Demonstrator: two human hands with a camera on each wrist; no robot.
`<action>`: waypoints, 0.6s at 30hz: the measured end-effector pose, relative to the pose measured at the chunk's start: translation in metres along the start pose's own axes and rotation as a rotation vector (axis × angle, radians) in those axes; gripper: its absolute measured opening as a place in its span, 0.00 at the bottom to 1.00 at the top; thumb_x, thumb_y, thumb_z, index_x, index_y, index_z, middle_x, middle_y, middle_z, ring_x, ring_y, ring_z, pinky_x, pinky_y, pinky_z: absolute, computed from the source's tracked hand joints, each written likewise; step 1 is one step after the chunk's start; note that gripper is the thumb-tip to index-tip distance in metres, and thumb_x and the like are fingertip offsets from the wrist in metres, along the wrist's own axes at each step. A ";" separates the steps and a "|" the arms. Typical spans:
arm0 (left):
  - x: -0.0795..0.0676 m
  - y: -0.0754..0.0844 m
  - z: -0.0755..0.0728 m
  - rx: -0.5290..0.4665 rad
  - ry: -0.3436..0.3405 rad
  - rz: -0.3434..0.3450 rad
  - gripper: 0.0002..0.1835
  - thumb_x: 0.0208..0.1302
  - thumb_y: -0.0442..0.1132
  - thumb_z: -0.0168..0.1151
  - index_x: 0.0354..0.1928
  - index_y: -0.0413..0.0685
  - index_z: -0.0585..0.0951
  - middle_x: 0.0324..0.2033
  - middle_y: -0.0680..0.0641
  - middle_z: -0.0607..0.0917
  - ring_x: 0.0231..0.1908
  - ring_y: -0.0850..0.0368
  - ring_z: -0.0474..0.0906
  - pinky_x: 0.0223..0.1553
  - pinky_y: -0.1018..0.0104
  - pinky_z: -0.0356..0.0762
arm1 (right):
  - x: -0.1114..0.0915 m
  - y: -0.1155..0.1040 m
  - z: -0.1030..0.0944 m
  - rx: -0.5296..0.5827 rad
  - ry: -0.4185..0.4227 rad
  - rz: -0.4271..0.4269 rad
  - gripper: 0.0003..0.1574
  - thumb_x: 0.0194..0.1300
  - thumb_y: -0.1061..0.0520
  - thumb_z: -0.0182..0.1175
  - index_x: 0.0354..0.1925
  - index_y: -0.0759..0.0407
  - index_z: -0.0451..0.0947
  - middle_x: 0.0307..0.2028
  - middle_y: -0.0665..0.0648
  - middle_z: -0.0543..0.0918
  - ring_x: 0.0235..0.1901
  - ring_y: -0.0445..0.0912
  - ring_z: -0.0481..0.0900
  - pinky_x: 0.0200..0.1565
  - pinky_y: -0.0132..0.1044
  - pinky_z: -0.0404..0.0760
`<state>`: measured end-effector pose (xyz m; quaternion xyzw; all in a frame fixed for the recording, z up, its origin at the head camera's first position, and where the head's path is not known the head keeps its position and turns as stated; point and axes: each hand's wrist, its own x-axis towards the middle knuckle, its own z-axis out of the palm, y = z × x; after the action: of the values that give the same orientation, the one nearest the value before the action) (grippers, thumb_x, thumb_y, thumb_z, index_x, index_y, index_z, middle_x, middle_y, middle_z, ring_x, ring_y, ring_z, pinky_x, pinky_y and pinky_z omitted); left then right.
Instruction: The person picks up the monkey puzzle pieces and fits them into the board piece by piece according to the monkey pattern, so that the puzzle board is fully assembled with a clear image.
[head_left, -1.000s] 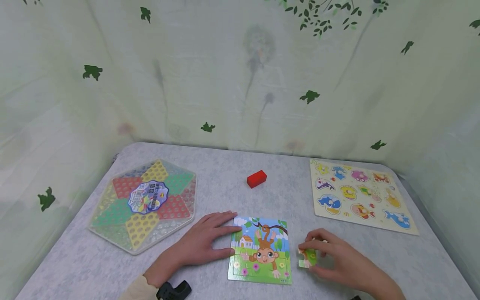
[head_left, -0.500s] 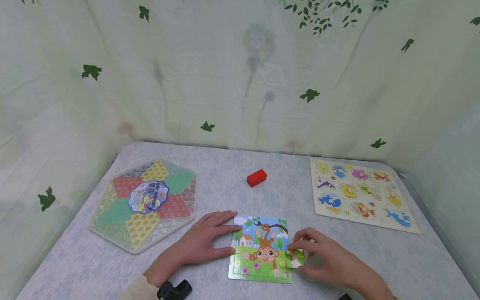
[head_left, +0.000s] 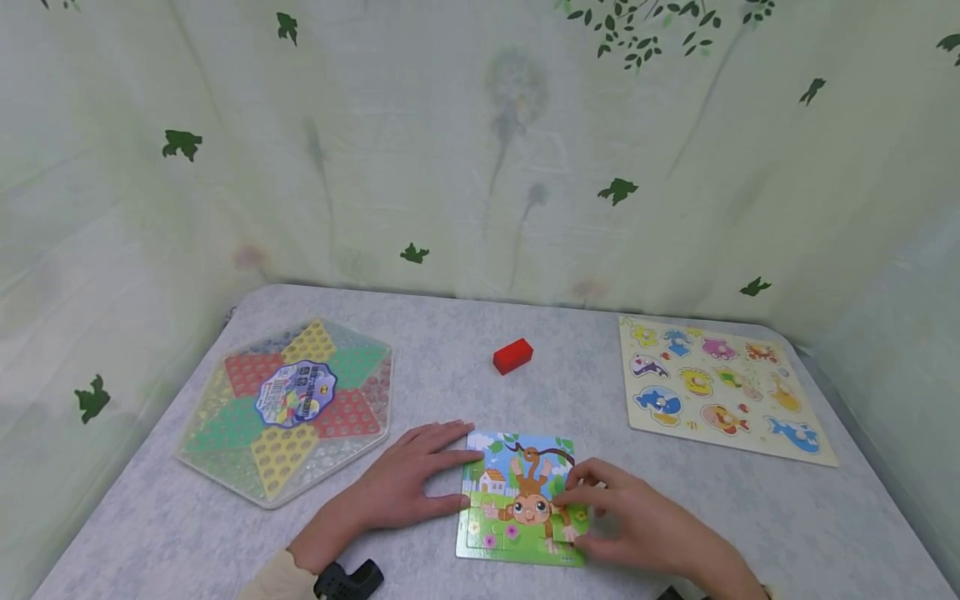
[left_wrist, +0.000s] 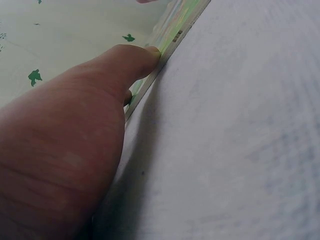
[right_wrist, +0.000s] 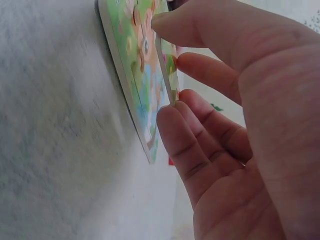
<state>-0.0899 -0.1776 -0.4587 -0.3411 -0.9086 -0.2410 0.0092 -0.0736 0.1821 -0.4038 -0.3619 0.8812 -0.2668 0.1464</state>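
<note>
A monkey jigsaw puzzle [head_left: 510, 556] lies flat on the table in front of the person. My right hand [head_left: 637, 521] pinches a green jigsaw piece [head_left: 574, 527] by its edges, thumb at one end and fingers at the other. That piece overlaps the lower right part of the puzzle in the head view. In the right wrist view the piece [right_wrist: 171, 70] is tilted close over the picture. My left hand [head_left: 408, 483] lies spread on the left, its fingertips and thumb touching the puzzle's left edge; the left wrist view shows the thumb [left_wrist: 142, 57] against that border.
A hexagonal Chinese checkers set [head_left: 296, 475] lies at the left. Behind the puzzle sits a red block [head_left: 513, 357]. A wooden animal peg puzzle [head_left: 678, 427] is at the back right. Printed curtains [head_left: 450, 167] hang behind the table [head_left: 427, 333].
My right hand has moved left with the jigsaw piece, from beside the puzzle to over its lower right part. The left hand has stayed where it was.
</note>
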 end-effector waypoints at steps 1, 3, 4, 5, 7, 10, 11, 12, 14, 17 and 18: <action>0.000 0.000 0.000 -0.002 -0.002 -0.001 0.30 0.68 0.66 0.63 0.69 0.69 0.78 0.76 0.53 0.68 0.76 0.52 0.62 0.72 0.46 0.63 | 0.001 0.000 0.001 0.002 0.001 -0.011 0.20 0.67 0.44 0.70 0.57 0.35 0.84 0.55 0.41 0.73 0.44 0.35 0.74 0.43 0.29 0.81; 0.000 0.000 0.000 -0.005 -0.005 -0.002 0.30 0.68 0.66 0.62 0.69 0.69 0.78 0.76 0.53 0.68 0.76 0.52 0.62 0.72 0.46 0.63 | 0.002 0.000 0.004 0.005 0.000 -0.028 0.20 0.67 0.45 0.70 0.57 0.37 0.84 0.54 0.41 0.73 0.44 0.34 0.74 0.43 0.28 0.80; 0.000 0.000 0.000 -0.005 -0.006 -0.003 0.30 0.68 0.66 0.62 0.69 0.69 0.78 0.76 0.53 0.68 0.76 0.52 0.62 0.72 0.46 0.63 | 0.003 -0.001 0.005 0.004 0.002 -0.035 0.20 0.67 0.46 0.70 0.57 0.37 0.84 0.54 0.41 0.73 0.44 0.34 0.74 0.43 0.28 0.80; 0.000 0.000 0.000 -0.004 -0.006 -0.003 0.30 0.68 0.66 0.62 0.69 0.69 0.78 0.76 0.53 0.68 0.76 0.52 0.62 0.72 0.46 0.63 | 0.003 -0.001 0.006 -0.001 0.003 -0.043 0.20 0.67 0.46 0.70 0.57 0.38 0.84 0.54 0.41 0.73 0.45 0.34 0.74 0.43 0.28 0.80; 0.000 -0.001 0.001 -0.003 -0.004 -0.003 0.30 0.68 0.66 0.62 0.69 0.69 0.78 0.76 0.53 0.68 0.76 0.52 0.62 0.72 0.46 0.63 | 0.004 -0.001 0.009 -0.016 0.006 -0.055 0.20 0.67 0.47 0.71 0.57 0.38 0.84 0.54 0.41 0.74 0.45 0.33 0.73 0.44 0.28 0.80; 0.000 -0.001 0.001 -0.001 -0.003 -0.001 0.30 0.68 0.66 0.62 0.69 0.69 0.78 0.76 0.53 0.68 0.76 0.52 0.62 0.72 0.46 0.63 | 0.005 -0.002 0.012 -0.026 -0.001 -0.057 0.20 0.66 0.46 0.71 0.57 0.38 0.85 0.54 0.41 0.74 0.46 0.33 0.73 0.45 0.28 0.79; 0.000 -0.001 0.001 -0.002 -0.003 -0.002 0.30 0.68 0.66 0.62 0.69 0.69 0.78 0.76 0.53 0.68 0.76 0.52 0.62 0.72 0.46 0.63 | 0.005 -0.002 0.013 -0.032 -0.005 -0.055 0.20 0.66 0.45 0.71 0.57 0.37 0.84 0.54 0.41 0.74 0.46 0.33 0.72 0.45 0.29 0.78; 0.000 -0.001 0.002 -0.002 -0.004 -0.003 0.30 0.68 0.66 0.62 0.69 0.69 0.78 0.76 0.53 0.68 0.76 0.52 0.62 0.72 0.46 0.63 | 0.005 -0.002 0.014 -0.034 -0.010 -0.054 0.20 0.66 0.45 0.71 0.57 0.37 0.84 0.54 0.41 0.74 0.47 0.33 0.72 0.46 0.29 0.79; 0.000 -0.001 0.002 -0.005 -0.005 -0.003 0.30 0.68 0.66 0.62 0.69 0.69 0.77 0.76 0.53 0.68 0.76 0.52 0.62 0.72 0.46 0.63 | 0.005 -0.001 0.015 -0.037 -0.015 -0.057 0.21 0.66 0.45 0.71 0.57 0.37 0.84 0.54 0.41 0.74 0.47 0.34 0.72 0.46 0.29 0.79; 0.000 -0.001 0.001 -0.007 -0.003 -0.001 0.30 0.68 0.66 0.62 0.69 0.69 0.77 0.76 0.53 0.68 0.76 0.52 0.62 0.72 0.45 0.63 | 0.006 0.000 0.017 -0.056 -0.006 -0.078 0.21 0.66 0.46 0.71 0.57 0.38 0.84 0.53 0.41 0.74 0.47 0.34 0.73 0.47 0.29 0.79; 0.000 0.000 0.001 -0.006 -0.002 0.001 0.30 0.68 0.66 0.62 0.69 0.69 0.78 0.76 0.53 0.68 0.76 0.52 0.62 0.72 0.45 0.63 | 0.006 0.000 0.018 -0.058 -0.004 -0.084 0.21 0.66 0.46 0.71 0.57 0.38 0.84 0.53 0.40 0.74 0.47 0.34 0.73 0.46 0.29 0.79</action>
<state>-0.0900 -0.1776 -0.4595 -0.3417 -0.9077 -0.2436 0.0075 -0.0697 0.1712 -0.4188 -0.4033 0.8722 -0.2462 0.1264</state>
